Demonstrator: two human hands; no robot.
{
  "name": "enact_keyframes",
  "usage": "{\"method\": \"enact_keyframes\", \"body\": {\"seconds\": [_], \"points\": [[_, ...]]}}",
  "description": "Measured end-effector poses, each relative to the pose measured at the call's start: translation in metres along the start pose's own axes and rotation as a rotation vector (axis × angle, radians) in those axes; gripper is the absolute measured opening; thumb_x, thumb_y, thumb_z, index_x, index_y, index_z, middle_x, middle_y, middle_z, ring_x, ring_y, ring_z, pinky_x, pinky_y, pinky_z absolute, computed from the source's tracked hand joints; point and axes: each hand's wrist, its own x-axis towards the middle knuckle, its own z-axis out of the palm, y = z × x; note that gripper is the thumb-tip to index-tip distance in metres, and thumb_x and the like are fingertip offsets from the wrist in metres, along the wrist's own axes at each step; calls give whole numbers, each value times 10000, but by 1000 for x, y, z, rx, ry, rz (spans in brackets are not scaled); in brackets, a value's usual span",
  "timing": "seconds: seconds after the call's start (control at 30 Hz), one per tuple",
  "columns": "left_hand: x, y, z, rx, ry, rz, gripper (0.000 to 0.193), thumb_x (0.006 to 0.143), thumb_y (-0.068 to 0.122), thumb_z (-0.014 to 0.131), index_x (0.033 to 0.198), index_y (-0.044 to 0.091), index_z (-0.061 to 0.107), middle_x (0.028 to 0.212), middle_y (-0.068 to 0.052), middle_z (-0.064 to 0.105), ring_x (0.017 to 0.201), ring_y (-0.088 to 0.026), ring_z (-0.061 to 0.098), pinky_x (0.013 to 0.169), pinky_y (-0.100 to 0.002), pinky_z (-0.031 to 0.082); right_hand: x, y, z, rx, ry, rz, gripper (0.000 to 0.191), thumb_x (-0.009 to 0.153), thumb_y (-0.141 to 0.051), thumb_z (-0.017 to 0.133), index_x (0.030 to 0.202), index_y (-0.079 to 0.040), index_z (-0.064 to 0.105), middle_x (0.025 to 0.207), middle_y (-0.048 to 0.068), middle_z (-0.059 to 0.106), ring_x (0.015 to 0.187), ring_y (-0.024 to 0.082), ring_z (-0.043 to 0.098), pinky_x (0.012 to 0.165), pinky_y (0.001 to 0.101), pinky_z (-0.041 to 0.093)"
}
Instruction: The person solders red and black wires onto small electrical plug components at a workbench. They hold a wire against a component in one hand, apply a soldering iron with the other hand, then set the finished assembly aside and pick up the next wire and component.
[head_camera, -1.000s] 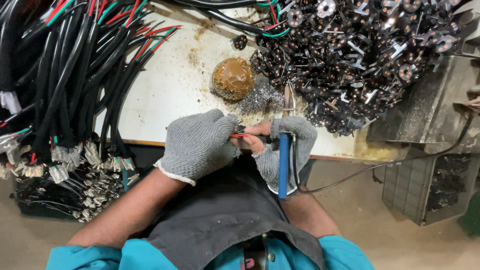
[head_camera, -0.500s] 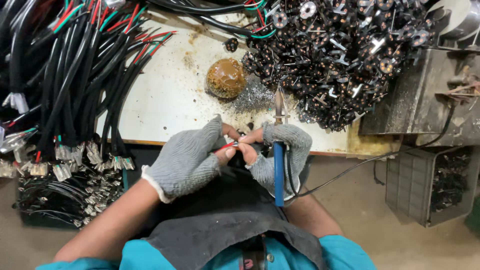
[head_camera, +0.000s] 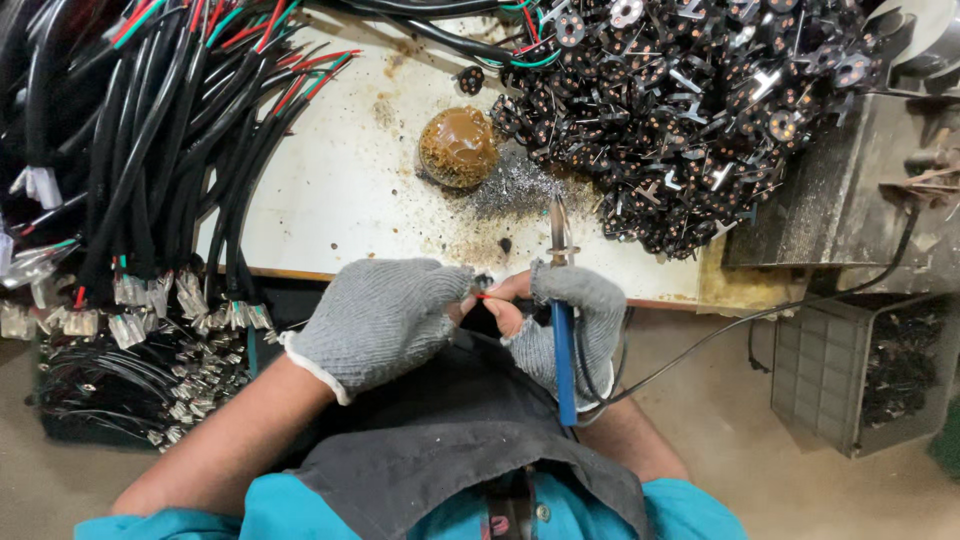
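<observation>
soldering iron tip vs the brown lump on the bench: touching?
Apart. In the head view the soldering iron, held in the right hand, has its tip pointing up over grey debris, with bare bench between it and the brown lump.

Your left hand (head_camera: 385, 318) hides most of the small part (head_camera: 484, 284); the cables (head_camera: 130, 150) run off the frame's top.

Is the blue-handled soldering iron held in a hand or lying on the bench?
Held. The right hand grips the soldering iron, tip pointing away over the white bench.
</observation>
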Motion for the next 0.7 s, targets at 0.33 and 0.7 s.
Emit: {"method": "enact_keyframes", "body": {"seconds": [0.33, 0.7], "points": [[-12, 3, 20, -439, 374, 78, 127, 906, 212, 737, 982, 115, 766, 770, -106, 610, 751, -297, 635, 673, -398, 502, -10, 9, -1, 89, -5, 161, 230, 879, -105, 812, 1023, -60, 638, 934, 71, 706, 904, 171, 672, 879, 329, 543], [-2, 1, 23, -554, 422, -13, 160, 857, 252, 781, 836, 108, 714, 762, -52, 628, 721, -251, 646, 650, -376, 498, -19, 33, 8, 49, 5, 67, 252, 909, -127, 825, 1056, -74, 627, 923, 74, 745, 873, 176, 726, 863, 317, 582]]}}
